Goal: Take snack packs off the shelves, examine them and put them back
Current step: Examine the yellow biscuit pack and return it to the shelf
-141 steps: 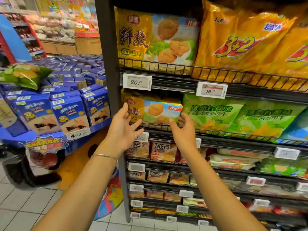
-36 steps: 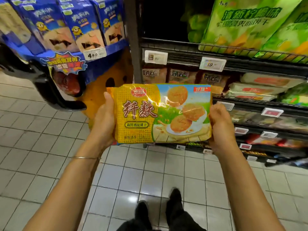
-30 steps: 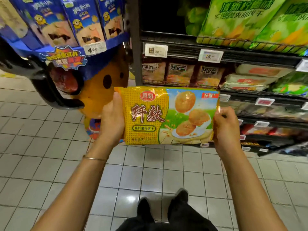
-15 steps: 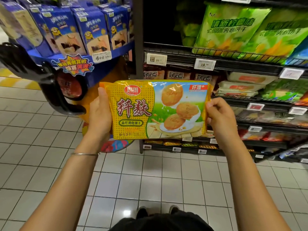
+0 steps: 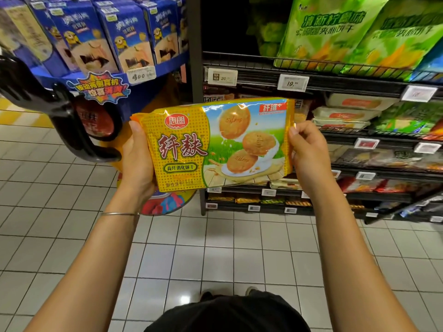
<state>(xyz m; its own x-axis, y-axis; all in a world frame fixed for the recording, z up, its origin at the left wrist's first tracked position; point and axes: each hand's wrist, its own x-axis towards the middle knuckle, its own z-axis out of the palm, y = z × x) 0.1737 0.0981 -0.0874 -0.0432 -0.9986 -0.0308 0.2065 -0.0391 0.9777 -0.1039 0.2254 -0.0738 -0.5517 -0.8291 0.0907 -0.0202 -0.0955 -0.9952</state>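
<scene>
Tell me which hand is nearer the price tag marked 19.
Right. The right hand grips the right edge of the biscuit pack, below the 19 price tag; the left hand grips the left edge, farther down-left.

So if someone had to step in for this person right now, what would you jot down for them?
Hands: the left hand grips the left end of the yellow biscuit pack; the right hand grips its right end.
Pack: held in the air in front of the shelves, printed front facing the person.
Done: pack is off the shelf and being examined.
Left: put it back. The dark gap on the shelf, left of the green packs, looks a likely spot.
</scene>
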